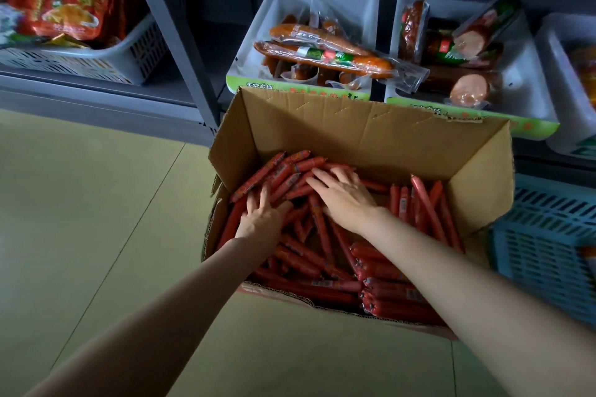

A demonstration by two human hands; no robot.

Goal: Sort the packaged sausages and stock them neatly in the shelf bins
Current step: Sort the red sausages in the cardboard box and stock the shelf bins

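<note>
The loose red stick sausages (290,171) lie in a jumbled heap inside the open cardboard box (354,126), which stands on the floor directly in front of the shelf bins; the box serves as the reference for all positions below. The heap is highest toward the box's far-left corner. At the near-right corner the sausages lie in bundled packs (387,287), presumably as shipped.

Both hands are inside the box, on top of the heap. The left hand (261,216) rests near the left wall, fingers spread and slightly bent over several sticks. The right hand (342,193) lies flat at the box's centre, fingers extended across the heap. Neither hand encloses a sausage; the contact reads as raking or gathering sticks into alignment before a lift.

Beyond the far wall stand two white bins: the left bin (277,3) holds long vacuum-packed sausages, the right bin (529,74) thicker dark sausages, so each bin appears reserved for one type. A blue basket (548,235) stands just right of the box.
</note>
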